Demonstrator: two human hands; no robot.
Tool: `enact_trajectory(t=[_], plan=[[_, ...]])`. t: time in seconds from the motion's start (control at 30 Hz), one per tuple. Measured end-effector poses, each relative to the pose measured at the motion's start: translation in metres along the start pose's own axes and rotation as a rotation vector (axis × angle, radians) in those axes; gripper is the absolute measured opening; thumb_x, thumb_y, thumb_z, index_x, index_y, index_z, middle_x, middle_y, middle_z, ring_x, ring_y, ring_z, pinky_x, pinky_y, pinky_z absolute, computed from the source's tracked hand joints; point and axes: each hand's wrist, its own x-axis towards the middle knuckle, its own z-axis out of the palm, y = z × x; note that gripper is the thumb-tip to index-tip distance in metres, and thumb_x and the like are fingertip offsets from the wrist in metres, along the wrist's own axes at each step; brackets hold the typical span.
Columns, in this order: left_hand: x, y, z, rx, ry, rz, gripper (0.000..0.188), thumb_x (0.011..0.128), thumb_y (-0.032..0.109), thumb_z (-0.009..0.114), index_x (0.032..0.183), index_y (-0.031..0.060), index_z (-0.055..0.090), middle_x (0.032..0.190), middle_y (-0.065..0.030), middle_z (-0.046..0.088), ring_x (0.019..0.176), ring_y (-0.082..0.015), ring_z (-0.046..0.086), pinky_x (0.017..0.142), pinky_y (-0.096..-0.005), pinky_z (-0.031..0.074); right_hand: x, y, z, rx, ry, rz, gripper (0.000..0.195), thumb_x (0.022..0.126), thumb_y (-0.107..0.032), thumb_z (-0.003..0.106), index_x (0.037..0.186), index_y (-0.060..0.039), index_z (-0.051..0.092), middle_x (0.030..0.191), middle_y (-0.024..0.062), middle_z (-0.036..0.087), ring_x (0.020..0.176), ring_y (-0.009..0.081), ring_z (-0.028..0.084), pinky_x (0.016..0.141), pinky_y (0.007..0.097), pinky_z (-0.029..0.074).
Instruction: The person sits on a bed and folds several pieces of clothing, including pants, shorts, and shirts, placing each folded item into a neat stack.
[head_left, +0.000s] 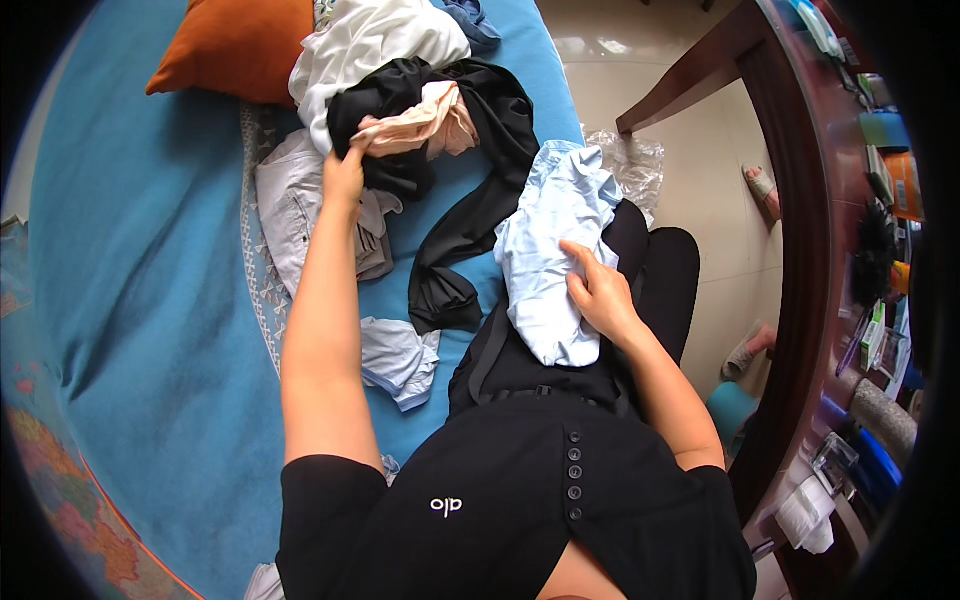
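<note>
My left hand (345, 176) is stretched out over the bed, its fingers closed on the edge of a peach-coloured cloth garment (412, 129). That garment rests partly on a black garment (499, 154). On my lap lies a light blue garment (551, 247), bunched into a long bundle. My right hand (602, 291) rests on it with the index finger extended and the thumb apart, not gripping it. Beyond my left hand is a crumpled white cloth (375, 45). A greyish garment (289, 202) lies beside my left forearm, and a small pale blue garment (401, 360) is nearer to me.
The bed has a blue sheet (165, 300), with an orange pillow (232, 49) at its far end. Clear crinkled plastic (634, 169) lies beside the bed. At the right stands a dark red wooden table (806, 225) crowded with small items. Another person's feet in slippers (761, 187) show beneath it.
</note>
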Motion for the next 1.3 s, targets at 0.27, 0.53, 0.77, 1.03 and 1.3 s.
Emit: enact_trajectory(t=[0.27, 0.53, 0.77, 1.03, 1.3], plan=[[-0.022, -0.044, -0.061, 0.275, 0.3, 0.137, 0.068, 0.081, 0.032, 0.066, 0.131, -0.0031, 0.035, 0.126, -0.0196, 0.045, 0.117, -0.0292, 0.043, 0.099, -0.0349, 0.033, 0.015, -0.009, -0.013, 0.436, -0.095, -0.023, 0.032, 0.082, -0.006, 0.043, 0.108, -0.0018, 0.061, 0.09, 0.0036, 0.063, 0.079, 0.0071, 0.054, 0.075, 0.0217, 0.042], [-0.03, -0.029, -0.035, 1.19, 0.317, 0.67, 0.048, 0.078, 0.024, 0.061, 0.125, 0.0202, 0.052, 0.139, -0.0207, 0.031, 0.13, -0.0345, 0.027, 0.106, -0.0486, 0.019, 0.005, -0.007, 0.009, 0.398, 0.165, -0.101, 0.032, 0.087, -0.016, 0.054, 0.116, -0.0015, 0.056, 0.11, 0.0118, 0.06, 0.107, 0.0176, 0.054, 0.095, 0.0267, 0.037], [-0.081, -0.032, -0.005, 1.249, -0.101, 0.903, 0.065, 0.07, 0.039, 0.069, 0.127, 0.0178, 0.048, 0.144, -0.0129, 0.028, 0.136, -0.0294, 0.02, 0.109, -0.0497, 0.01, 0.022, -0.012, -0.018, 0.75, -0.063, 0.089, 0.032, 0.091, -0.018, 0.052, 0.116, -0.0001, 0.059, 0.107, 0.0044, 0.061, 0.1, 0.0081, 0.05, 0.089, 0.0223, 0.037], [-0.088, -0.085, -0.021, 1.177, -0.125, 0.574, 0.022, 0.074, 0.017, 0.06, 0.093, 0.008, 0.06, 0.126, -0.014, 0.049, 0.122, -0.0288, 0.041, 0.103, -0.0543, 0.025, 0.072, -0.152, -0.089, 0.731, 0.06, -0.513, 0.034, 0.093, -0.025, 0.049, 0.115, -0.0008, 0.06, 0.112, 0.0068, 0.062, 0.103, 0.012, 0.055, 0.093, 0.0255, 0.039], [-0.163, 0.004, 0.003, 0.401, -0.694, 0.422, 0.016, 0.079, 0.018, 0.054, 0.083, 0.0025, 0.057, 0.084, -0.0165, 0.054, 0.077, -0.0323, 0.051, 0.065, -0.0401, 0.04, 0.138, -0.258, -0.088, 0.402, 0.13, -1.029, 0.048, 0.091, -0.027, 0.052, 0.13, -0.0024, 0.041, 0.127, 0.0146, 0.046, 0.117, 0.0217, 0.043, 0.098, 0.0286, 0.033]])
